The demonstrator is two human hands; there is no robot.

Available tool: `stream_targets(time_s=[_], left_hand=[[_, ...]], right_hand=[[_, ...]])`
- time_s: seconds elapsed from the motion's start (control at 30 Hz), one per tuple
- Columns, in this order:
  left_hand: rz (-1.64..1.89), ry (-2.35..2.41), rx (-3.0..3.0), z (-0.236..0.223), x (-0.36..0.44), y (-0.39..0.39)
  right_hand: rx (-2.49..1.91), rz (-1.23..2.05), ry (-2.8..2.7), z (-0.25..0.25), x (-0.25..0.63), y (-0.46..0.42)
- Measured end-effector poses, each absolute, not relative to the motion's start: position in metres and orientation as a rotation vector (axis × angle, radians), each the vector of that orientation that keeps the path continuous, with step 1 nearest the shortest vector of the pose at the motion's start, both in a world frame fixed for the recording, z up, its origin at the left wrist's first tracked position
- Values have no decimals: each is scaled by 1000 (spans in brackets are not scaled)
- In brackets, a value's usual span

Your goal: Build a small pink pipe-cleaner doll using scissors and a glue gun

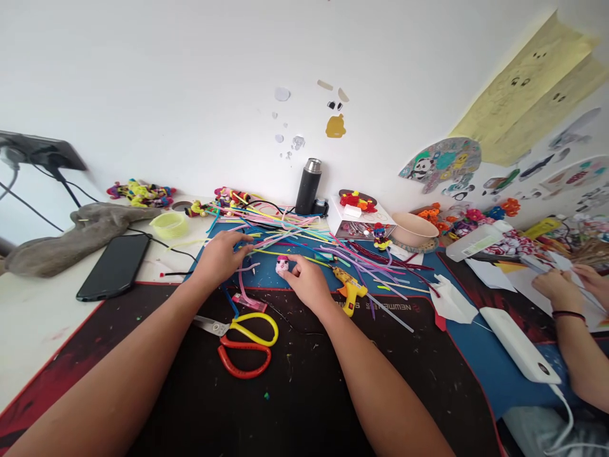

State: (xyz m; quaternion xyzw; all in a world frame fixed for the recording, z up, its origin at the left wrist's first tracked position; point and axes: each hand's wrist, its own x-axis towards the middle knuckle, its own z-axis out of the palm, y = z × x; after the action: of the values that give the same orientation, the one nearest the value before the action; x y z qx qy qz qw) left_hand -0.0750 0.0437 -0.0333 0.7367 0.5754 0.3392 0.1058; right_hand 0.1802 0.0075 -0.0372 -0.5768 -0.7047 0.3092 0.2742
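My right hand (pixel 308 282) pinches a small doll head (pixel 282 264) with a pale face and a red-pink cap, just above the blue mat. My left hand (pixel 222 255) is at the left side of a pile of coloured pipe cleaners (pixel 290 231), its fingers slightly bent and apart; nothing is clearly held in them. A short lilac pipe cleaner (pixel 247 268) lies just beside its fingertips. Between my forearms rest scissors (pixel 245 343) with one yellow and one red handle. A yellow hot glue gun (pixel 351 292) lies right of my right hand.
A black phone (pixel 114 266) lies at left. Behind the pile stand a black thermos (pixel 309 187), a white box (pixel 361 219) and a beige bowl (pixel 413 230). Finished pipe-cleaner dolls (pixel 140 192) lie by the wall. At right are a white power bank (pixel 518 346) and another person's hands (pixel 554 285).
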Motion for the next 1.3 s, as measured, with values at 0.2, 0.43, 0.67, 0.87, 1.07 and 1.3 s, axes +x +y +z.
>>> stream_targets(time_s=[0.2, 0.43, 0.67, 0.87, 1.07, 1.3], left_hand=[[1058, 1953, 1929, -28, -88, 47], [1025, 1975, 1868, -18, -85, 42], [857, 1741, 1981, -5, -98, 35], [499, 1590, 2100, 11, -126, 28], [278, 1400, 2185, 25, -93, 13], [121, 1255, 2212, -8, -65, 11]], right_hand=[[-1596, 688, -1953, -51, 178, 11], [-1680, 605, -2038, -44, 170, 9], [-1586, 724, -1879, -41, 173, 5], [-1401, 810, -1621, -54, 179, 3], [-1372, 805, -1574, -59, 180, 6], [-1357, 692, -1629, -69, 179, 7]])
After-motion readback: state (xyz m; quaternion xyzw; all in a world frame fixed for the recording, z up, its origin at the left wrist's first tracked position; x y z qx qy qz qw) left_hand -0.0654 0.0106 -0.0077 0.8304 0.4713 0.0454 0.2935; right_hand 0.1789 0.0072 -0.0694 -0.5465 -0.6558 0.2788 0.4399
